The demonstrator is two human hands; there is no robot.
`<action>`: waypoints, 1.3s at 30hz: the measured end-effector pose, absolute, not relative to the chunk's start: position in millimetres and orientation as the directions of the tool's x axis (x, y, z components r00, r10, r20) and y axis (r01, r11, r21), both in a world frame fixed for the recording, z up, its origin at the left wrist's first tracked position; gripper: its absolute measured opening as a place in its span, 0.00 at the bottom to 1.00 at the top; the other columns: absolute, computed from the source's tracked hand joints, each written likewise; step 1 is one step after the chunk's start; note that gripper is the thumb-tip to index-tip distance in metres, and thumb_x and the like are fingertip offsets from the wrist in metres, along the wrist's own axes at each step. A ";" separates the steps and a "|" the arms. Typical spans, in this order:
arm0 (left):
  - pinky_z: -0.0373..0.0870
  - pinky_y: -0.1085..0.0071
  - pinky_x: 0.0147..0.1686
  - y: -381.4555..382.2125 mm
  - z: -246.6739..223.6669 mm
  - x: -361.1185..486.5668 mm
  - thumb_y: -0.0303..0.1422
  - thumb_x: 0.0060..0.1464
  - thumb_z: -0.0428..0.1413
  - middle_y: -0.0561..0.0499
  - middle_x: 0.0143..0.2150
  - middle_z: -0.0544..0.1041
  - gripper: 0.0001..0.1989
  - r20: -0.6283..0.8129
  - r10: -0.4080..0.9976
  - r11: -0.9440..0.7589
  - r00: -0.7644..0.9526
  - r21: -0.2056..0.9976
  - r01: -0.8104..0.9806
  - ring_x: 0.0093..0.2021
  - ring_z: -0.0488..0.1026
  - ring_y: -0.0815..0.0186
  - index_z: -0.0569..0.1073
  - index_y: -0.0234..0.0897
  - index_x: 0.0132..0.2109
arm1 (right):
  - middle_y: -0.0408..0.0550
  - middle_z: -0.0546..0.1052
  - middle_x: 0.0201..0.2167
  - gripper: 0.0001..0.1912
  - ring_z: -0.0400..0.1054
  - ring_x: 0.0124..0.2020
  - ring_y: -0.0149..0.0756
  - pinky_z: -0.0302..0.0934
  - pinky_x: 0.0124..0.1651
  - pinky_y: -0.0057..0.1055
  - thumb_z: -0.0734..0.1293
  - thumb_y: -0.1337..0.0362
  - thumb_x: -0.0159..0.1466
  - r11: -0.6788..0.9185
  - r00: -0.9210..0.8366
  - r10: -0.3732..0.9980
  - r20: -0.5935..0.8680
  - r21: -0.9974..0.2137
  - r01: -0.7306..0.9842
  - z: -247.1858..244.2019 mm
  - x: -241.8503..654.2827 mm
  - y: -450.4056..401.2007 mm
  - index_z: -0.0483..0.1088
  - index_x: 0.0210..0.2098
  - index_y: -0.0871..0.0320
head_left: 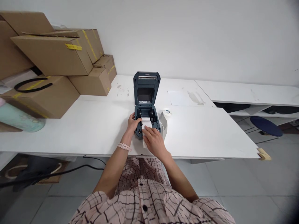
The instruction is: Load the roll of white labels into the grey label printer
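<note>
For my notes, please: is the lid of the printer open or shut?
Open: the lid stands up at the back of the printer, and the white paper inside shows.

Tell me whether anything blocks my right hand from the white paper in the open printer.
Nothing visible does: the right hand lies directly over the white paper, and the lid stands raised behind, clear of it.
</note>
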State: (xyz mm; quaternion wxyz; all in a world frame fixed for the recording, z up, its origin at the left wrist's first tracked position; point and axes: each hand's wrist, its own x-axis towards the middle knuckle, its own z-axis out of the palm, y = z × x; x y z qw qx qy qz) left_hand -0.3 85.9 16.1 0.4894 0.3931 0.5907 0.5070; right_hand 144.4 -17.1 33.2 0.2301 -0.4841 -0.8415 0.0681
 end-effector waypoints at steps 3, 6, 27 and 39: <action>0.69 0.72 0.32 86.6 14.6 -0.7 0.30 0.44 0.61 0.45 0.48 0.77 0.30 -0.174 0.963 0.172 -0.206 0.985 -0.029 0.35 0.74 0.67 0.68 0.36 0.57 | 0.55 0.69 0.63 0.19 0.62 0.62 0.52 0.60 0.60 0.50 0.57 0.63 0.72 0.523 -0.410 0.839 0.357 -0.322 0.789 31.1 144.5 -20.1 0.68 0.59 0.57; 0.70 0.71 0.34 86.8 15.3 -0.8 0.30 0.43 0.62 0.44 0.50 0.76 0.31 -0.186 0.961 0.181 -0.205 0.982 -0.043 0.37 0.75 0.66 0.68 0.37 0.57 | 0.52 0.69 0.63 0.19 0.56 0.67 0.53 0.52 0.65 0.53 0.58 0.62 0.72 0.485 -0.374 0.853 0.364 -0.288 0.825 29.5 142.9 -24.1 0.67 0.59 0.56; 0.70 0.58 0.53 64.9 11.1 1.4 0.41 0.46 0.66 0.36 0.63 0.68 0.43 -0.146 0.968 0.149 -0.202 0.989 -0.002 0.57 0.72 0.52 0.59 0.37 0.66 | 0.49 0.73 0.60 0.21 0.64 0.64 0.48 0.53 0.67 0.57 0.61 0.53 0.71 0.683 -0.643 0.714 0.277 -0.475 0.554 84.0 182.8 -19.7 0.66 0.61 0.49; 0.66 0.52 0.60 -31.7 -0.6 5.1 0.46 0.46 0.67 0.37 0.70 0.59 0.57 -0.091 0.995 0.092 -0.045 0.996 0.018 0.68 0.61 0.46 0.42 0.46 0.73 | 0.52 0.64 0.66 0.43 0.53 0.69 0.49 0.42 0.71 0.55 0.47 0.31 0.65 0.548 -0.212 0.835 0.508 -0.729 0.411 178.2 174.4 223.9 0.62 0.63 0.54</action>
